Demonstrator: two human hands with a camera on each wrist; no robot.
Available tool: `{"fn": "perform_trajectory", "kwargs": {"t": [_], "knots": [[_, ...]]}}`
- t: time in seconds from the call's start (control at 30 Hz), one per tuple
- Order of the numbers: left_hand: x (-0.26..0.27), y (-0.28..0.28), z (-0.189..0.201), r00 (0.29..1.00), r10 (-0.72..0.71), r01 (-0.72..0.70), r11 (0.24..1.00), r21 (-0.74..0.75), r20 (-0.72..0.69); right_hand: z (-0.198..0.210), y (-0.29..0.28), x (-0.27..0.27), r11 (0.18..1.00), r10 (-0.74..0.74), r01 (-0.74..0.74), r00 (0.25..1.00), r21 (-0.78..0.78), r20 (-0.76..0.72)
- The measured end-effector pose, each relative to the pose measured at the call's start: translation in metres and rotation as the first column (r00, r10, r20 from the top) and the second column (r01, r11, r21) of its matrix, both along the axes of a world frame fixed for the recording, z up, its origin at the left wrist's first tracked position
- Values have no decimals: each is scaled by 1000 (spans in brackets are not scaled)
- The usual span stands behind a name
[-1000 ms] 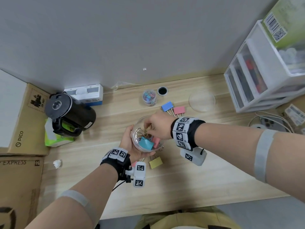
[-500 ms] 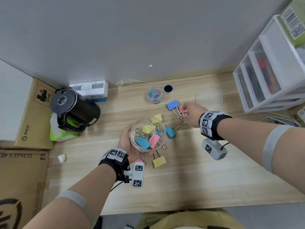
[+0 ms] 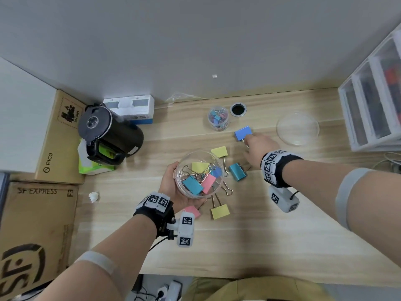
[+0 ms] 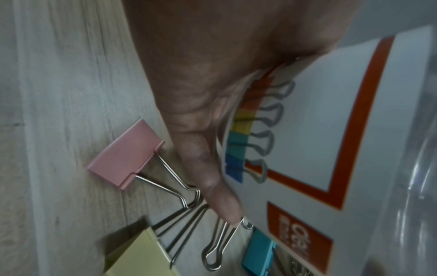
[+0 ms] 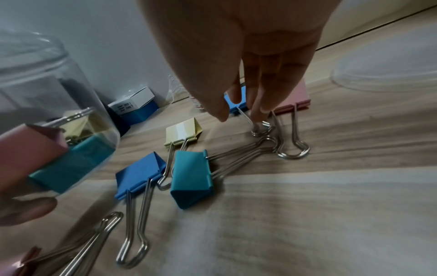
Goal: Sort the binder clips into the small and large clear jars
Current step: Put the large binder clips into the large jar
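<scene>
My left hand (image 3: 171, 181) grips the large clear jar (image 3: 200, 173), tilted just above the desk. Several big clips lie inside it. My right hand (image 3: 247, 142) reaches toward the back, fingers stretched down. In the right wrist view its fingertips (image 5: 257, 114) touch the wire handle of the blue clip (image 3: 243, 133), with the thumb still apart. A pink clip (image 5: 293, 97) lies beside it, hidden by the hand in the head view. Loose clips surround the jar: yellow (image 3: 219, 152), teal (image 3: 237, 171), yellow (image 3: 220, 211), pink (image 3: 192, 211). The small jar (image 3: 218, 118) holds small clips.
A clear lid (image 3: 297, 129) lies at the back right, next to white drawers (image 3: 368, 109). A black lid (image 3: 238, 109) sits by the small jar. A black kettle (image 3: 108, 133) and cardboard boxes (image 3: 58, 137) stand on the left.
My right hand left the large jar's mouth and travelled to the back right, ending on the blue clip's handle. The left hand kept holding the jar.
</scene>
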State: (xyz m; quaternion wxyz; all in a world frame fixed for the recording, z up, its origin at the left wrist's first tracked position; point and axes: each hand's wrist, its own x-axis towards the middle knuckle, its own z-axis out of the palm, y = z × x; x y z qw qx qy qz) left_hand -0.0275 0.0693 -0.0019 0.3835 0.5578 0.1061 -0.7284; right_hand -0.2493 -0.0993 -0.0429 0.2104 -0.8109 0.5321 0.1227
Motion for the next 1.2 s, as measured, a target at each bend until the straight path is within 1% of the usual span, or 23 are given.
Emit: {"fn": "perform_trajectory", "kwargs": {"t": [0.17, 0.27, 0.37, 0.43, 0.5, 0.63, 0.67, 0.7, 0.73, 0.77, 0.8, 0.83, 0.9, 0.97, 1.07, 1.13, 1.2], "knots": [[3, 2, -8, 999, 47, -47, 999, 4, 14, -1, -2, 10, 999, 42, -41, 992, 9, -123], [2, 5, -13, 998, 65, -65, 997, 31, 17, -1, -2, 10, 999, 51, -48, 985, 19, -164], [0, 3, -14, 998, 65, -64, 997, 33, -8, 1, -2, 9, 996, 90, -88, 974, 20, -210], [-1, 1, -12, 998, 64, -64, 998, 26, -5, 3, -2, 8, 995, 103, -97, 974, 36, -204], [0, -2, -11, 998, 55, -55, 998, 23, 16, 5, -2, 6, 996, 77, -70, 985, 50, -155], [-1, -4, -8, 999, 18, -19, 1000, 18, 42, 11, -4, 4, 996, -22, 18, 999, 86, 42], [-1, -4, -6, 999, 6, -6, 1000, 11, 36, 15, -4, 4, 996, -57, 47, 991, 82, 123], [-1, -5, -6, 999, 0, 0, 1000, 7, 38, 20, -3, 4, 994, -88, 71, 968, 81, 234], [-1, -5, -7, 999, -2, 2, 1000, 4, 43, 24, -3, 6, 994, -100, 80, 928, 71, 358], [-2, -6, -5, 999, -9, 9, 1000, 0, 51, 30, -1, 7, 997, -75, 68, 881, 31, 467], [-3, -7, -2, 998, -14, 14, 1000, -1, 59, 37, 1, 8, 999, -21, 43, 838, -27, 545], [-3, -8, 0, 998, -8, 8, 1000, -1, 57, 44, 4, 10, 996, 45, 10, 801, -89, 597], [-3, -11, 5, 999, 20, -20, 1000, -3, 44, 58, 12, 14, 978, 186, -80, 753, -192, 631], [-6, -15, 11, 998, 32, -32, 999, 0, 63, 72, 22, 18, 944, 327, -212, 720, -254, 612], [-12, -19, 15, 996, 20, -18, 1000, -25, 88, 88, 40, 27, 869, 495, -410, 701, -277, 514], [-18, -22, 17, 993, -6, 11, 999, -43, 117, 95, 50, 36, 838, 544, -491, 729, -236, 415], [-23, -25, 18, 992, -31, 38, 998, -57, 119, 97, 54, 46, 845, 533, -518, 791, -133, 301]]}}
